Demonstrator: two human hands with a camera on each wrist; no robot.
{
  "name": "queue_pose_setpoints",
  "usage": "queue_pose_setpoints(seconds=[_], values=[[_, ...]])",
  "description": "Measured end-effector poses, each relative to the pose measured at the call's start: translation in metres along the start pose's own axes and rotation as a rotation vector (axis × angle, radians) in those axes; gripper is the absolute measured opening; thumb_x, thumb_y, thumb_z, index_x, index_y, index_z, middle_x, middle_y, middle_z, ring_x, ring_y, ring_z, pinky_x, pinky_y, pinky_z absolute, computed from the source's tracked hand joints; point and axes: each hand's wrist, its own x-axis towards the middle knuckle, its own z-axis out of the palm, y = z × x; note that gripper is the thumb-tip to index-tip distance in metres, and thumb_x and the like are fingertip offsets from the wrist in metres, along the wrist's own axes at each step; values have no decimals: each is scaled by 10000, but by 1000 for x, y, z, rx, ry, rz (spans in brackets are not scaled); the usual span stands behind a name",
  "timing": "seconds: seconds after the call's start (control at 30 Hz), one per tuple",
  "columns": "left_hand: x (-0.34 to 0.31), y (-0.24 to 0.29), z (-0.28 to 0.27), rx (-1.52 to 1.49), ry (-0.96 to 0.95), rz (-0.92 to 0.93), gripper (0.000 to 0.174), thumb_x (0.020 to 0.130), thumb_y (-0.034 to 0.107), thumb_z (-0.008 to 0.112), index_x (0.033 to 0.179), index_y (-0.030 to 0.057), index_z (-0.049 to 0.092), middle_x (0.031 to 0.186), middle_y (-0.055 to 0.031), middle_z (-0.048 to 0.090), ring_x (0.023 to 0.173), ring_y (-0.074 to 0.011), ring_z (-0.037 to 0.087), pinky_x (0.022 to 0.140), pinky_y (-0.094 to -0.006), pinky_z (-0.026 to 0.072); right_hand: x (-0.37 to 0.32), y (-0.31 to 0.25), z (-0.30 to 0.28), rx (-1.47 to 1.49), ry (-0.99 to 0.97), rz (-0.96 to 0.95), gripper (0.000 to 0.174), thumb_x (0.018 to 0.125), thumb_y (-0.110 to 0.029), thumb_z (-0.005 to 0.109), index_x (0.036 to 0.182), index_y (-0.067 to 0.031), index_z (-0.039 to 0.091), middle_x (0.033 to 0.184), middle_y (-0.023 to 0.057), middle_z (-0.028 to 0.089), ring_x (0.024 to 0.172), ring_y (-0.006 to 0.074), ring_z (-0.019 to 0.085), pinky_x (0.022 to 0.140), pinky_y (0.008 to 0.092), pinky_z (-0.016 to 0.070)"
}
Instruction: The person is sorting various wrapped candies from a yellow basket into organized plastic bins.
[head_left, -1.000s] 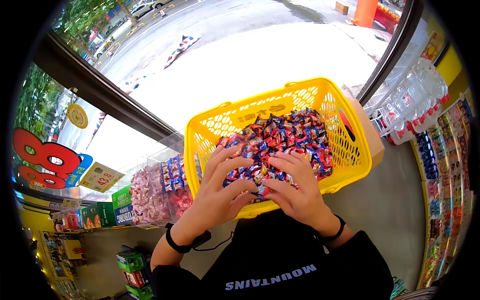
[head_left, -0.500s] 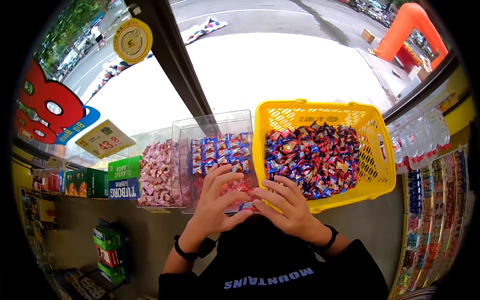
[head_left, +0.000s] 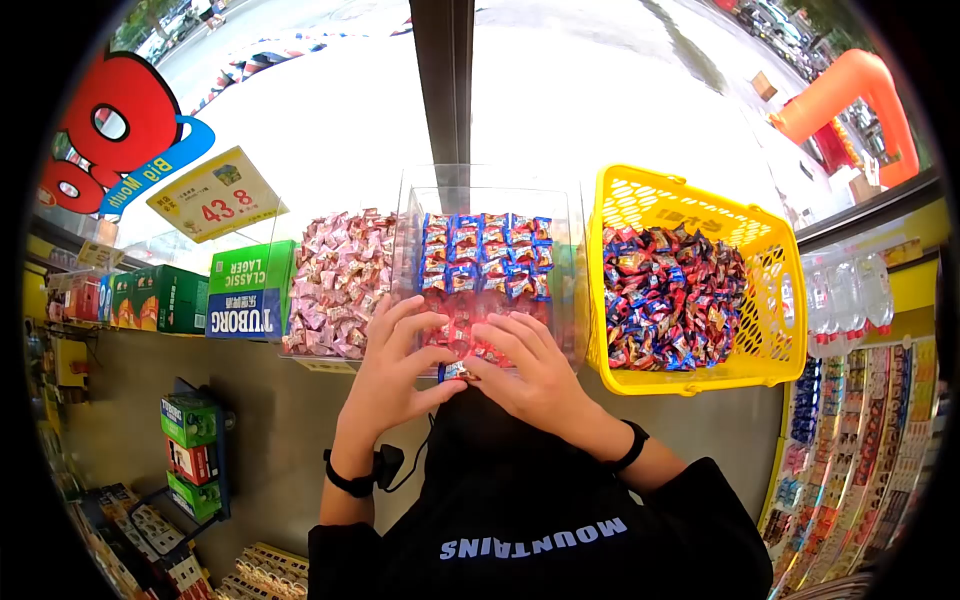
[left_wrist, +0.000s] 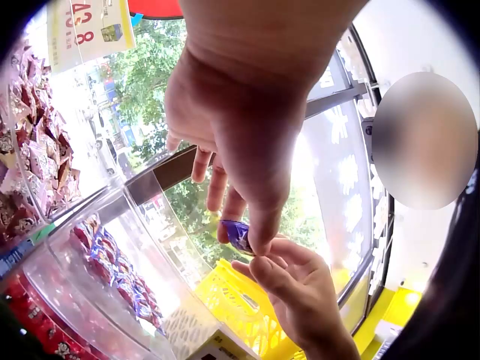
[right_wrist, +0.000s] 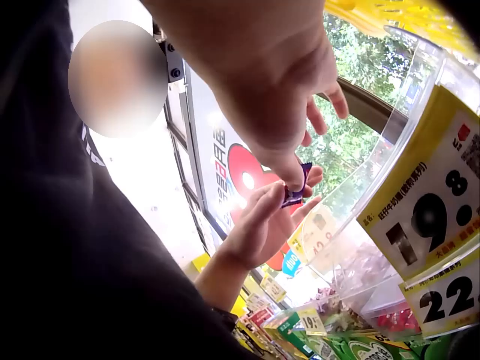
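Note:
A small blue-and-purple wrapped candy is pinched between the thumb and fingers of the left hand. From the other side the right hand pinches the same candy, fingertips meeting the left hand's. Both hands are over the near edge of a clear bin. Inside it, blue candy packs stand in rows, with red candies nearer the body. The yellow basket, right of the hands, holds a heap of red and blue candies.
Left of the bin lie pink candies, a green-and-blue beer box and a price sign. Stacked boxes stand on the floor at left. Shelves and bottles are at right; a window frame rises ahead.
The hands have moved left from over the yellow basket to the clear bin. The head view has turned, with the basket now further right. The small candy shows more clearly between the fingers.

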Motion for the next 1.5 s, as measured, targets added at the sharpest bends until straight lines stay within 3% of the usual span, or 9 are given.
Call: queue_pose_setpoints(seconds=[0.27, 0.43, 0.57, 0.6, 0.7, 0.73, 1.0, 1.3, 1.5], values=[[-4, -17, 15, 143, 61, 47, 373, 764, 310, 937, 1060, 172, 756, 1395, -48, 635, 1451, -365, 493, 1268, -678, 300, 8, 9, 16, 32, -156, 156, 431, 807, -245, 875, 1197, -99, 763, 1496, 169, 586, 1434, 392, 521, 1198, 584, 401], [4, -27, 14, 215, 174, 44, 391, 747, 340, 939, 1055, 179, 760, 1404, -38, 636, 1439, -359, 502, 1264, -662, 305, 21, 7, 20, -74, -75, 221, 406, 798, -252, 881, 1169, -125, 773, 1482, 168, 590, 1423, 390, 525, 1209, 595, 377], [10, -36, 15, 336, 272, -23, 445, 785, 368, 918, 1161, 190, 761, 1481, -75, 586, 1465, -365, 462, 1271, -652, 289, 39, 10, 28, -174, -29, 255, 388, 796, -258, 885, 1148, -135, 779, 1477, 173, 590, 1412, 397, 528, 1209, 599, 370], [10, -37, 14, 367, 237, -79, 515, 826, 332, 889, 1302, 203, 738, 1560, -104, 526, 1508, -383, 405, 1282, -647, 265, 42, 12, 33, -216, -33, 270, 387, 788, -258, 888, 1142, -140, 784, 1473, 176, 591, 1404, 396, 529, 1198, 600, 372], [11, -40, 17, 346, 208, -157, 577, 864, 278, 847, 1416, 215, 694, 1624, -126, 467, 1540, -409, 354, 1292, -642, 245, 50, 18, 46, -257, -86, 295, 387, 775, -264, 897, 1127, -148, 786, 1465, 176, 595, 1398, 388, 532, 1188, 595, 377], [10, -41, 17, 352, 203, -146, 587, 868, 261, 835, 1433, 214, 682, 1639, -132, 451, 1546, -417, 344, 1293, -642, 243, 51, 18, 52, -241, -82, 283, 356, 764, -263, 881, 1069, -111, 775, 1457, 197, 594, 1387, 405, 526, 1182, 642, 363], [8, -41, 16, 313, 195, -162, 647, 886, 192, 782, 1511, 204, 616, 1687, -167, 393, 1564, -452, 312, 1297, -636, 236, 74, 19, 67, -330, -123, 246, 106, 835, -169, 752, 888, -84, 788, 1403, 233, 633, 1359, 424, 554, 1165, 694, 354], [7, -41, 18, 296, 188, -181, 678, 899, 178, 773, 1548, 176, 579, 1694, -189, 373, 1567, -469, 304, 1302, -616, 244, 73, 55, 113, -309, -357, 279, 114, 781, -188, 814, 873, -121, 810, 1205, 138, 679, 1221, 345, 614, 1067, 641, 415], [7, -44, 19, 298, 177, -180, 696, 892, 169, 778, 1555, 184, 568, 1694, -191, 370, 1564, -476, 306, 1307, -611, 248, 84, 58, 124, -348, -401, 285, 227, 741, -237, 860, 938, -127, 832, 1234, 128, 681, 1256, 358, 616, 1050, 625, 418]])
